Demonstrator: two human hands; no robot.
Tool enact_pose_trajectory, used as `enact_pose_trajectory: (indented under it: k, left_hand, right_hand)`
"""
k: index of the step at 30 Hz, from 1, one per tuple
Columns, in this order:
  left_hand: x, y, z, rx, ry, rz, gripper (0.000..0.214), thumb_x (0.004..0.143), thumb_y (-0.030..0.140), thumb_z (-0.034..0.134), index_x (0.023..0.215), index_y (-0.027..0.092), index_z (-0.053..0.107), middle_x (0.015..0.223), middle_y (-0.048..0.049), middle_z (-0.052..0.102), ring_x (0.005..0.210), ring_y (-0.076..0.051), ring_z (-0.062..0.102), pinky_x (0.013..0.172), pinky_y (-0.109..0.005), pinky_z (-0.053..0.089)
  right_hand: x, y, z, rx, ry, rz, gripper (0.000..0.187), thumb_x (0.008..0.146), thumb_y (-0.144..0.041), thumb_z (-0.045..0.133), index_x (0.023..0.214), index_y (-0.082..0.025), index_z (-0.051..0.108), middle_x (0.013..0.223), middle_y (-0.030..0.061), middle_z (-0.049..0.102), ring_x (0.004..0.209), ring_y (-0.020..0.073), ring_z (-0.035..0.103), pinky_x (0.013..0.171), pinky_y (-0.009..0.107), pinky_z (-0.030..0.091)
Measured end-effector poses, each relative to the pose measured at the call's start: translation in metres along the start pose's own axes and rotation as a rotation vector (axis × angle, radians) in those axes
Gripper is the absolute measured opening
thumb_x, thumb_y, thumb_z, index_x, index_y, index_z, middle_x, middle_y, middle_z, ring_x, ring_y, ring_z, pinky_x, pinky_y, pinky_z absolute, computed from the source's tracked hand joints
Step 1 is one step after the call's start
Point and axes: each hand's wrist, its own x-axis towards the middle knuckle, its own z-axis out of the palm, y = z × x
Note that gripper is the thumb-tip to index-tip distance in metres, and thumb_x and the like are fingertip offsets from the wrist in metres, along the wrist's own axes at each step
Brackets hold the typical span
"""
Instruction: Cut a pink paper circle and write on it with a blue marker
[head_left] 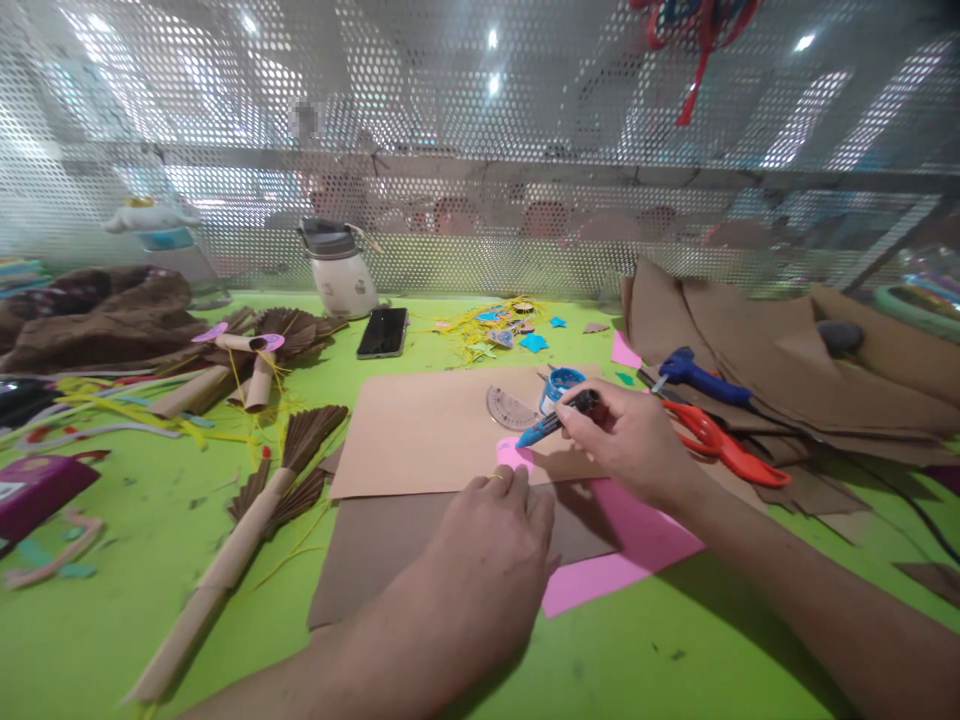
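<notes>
Pen sits pinched in the right hand, fingers closed round it like for writing, tip down on the far corner of the pink sheet lying over the cardboard mid-tabletop. Left hand is palm-down, fingers loose and gripping nothing, pressing the sheet, I'd guess so it doesn't slide. Both forearms reach in low. Protractor and scissors lie just beyond.

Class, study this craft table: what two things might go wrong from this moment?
1. The pink piece is small, and only fingertips of the left hand seem to pin it; it may slip under the blue pen in the right hand, spoiling the line.
2. The orange scissors lie just beside the right wrist; a backward sweep could catch them.
</notes>
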Motion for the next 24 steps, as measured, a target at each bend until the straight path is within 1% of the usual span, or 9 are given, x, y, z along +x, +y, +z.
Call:
enact_pose_trajectory:
  k: [5,10,14,19,24]
  left_hand:
    - [0.0005,0.0002,-0.0002,0.002,-0.001,-0.01,0.034,0.098,0.028,0.043,0.122,0.009,0.058,0.114,-0.0176,0.065,0.107,-0.033,0.059,0.089,-0.046,0.05]
    - [0.0011,-0.0019,0.0013,-0.044,0.047,-0.002,0.033,0.096,0.03,0.048,0.123,0.012,0.054,0.116,-0.0178,0.064,0.109,-0.029,0.058,0.095,-0.043,0.045]
    - [0.0016,-0.0046,0.0033,-0.059,0.061,0.009,0.034,0.095,0.033,0.05,0.123,0.013,0.052,0.117,-0.0176,0.064,0.109,-0.029,0.058,0.096,-0.044,0.043]
    - [0.0003,-0.0036,0.0033,-0.051,0.061,0.016,0.032,0.096,0.031,0.048,0.122,0.013,0.054,0.115,-0.017,0.064,0.107,-0.028,0.058,0.094,-0.043,0.044]
    - [0.0013,-0.0004,0.0001,-0.012,0.011,-0.012,0.032,0.098,0.028,0.041,0.119,0.01,0.059,0.112,-0.017,0.065,0.104,-0.033,0.059,0.087,-0.047,0.05]
  right_hand:
    - [-0.0003,0.0018,0.0002,-0.003,-0.005,-0.007,0.018,0.087,-0.033,0.058,0.078,-0.018,0.065,0.066,-0.0002,0.062,0.059,0.014,0.055,0.058,0.026,0.043]
    - [0.0003,0.0019,0.0003,-0.013,-0.007,-0.01,0.017,0.087,-0.032,0.058,0.077,-0.018,0.064,0.066,-0.0001,0.062,0.059,0.0143,0.055,0.058,0.026,0.043]
    - [0.0009,0.0023,0.0008,0.006,-0.016,-0.018,0.017,0.086,-0.032,0.058,0.077,-0.018,0.063,0.066,-0.0001,0.061,0.06,0.0144,0.055,0.059,0.027,0.043]
    - [0.0015,0.0023,0.0016,-0.002,-0.019,-0.014,0.018,0.086,-0.032,0.057,0.076,-0.018,0.062,0.065,-0.0005,0.06,0.059,0.014,0.054,0.058,0.027,0.042]
    - [0.002,0.0007,0.0004,0.001,-0.03,-0.006,0.019,0.086,-0.033,0.056,0.076,-0.018,0.062,0.065,-0.0002,0.06,0.059,0.0142,0.054,0.058,0.027,0.042]
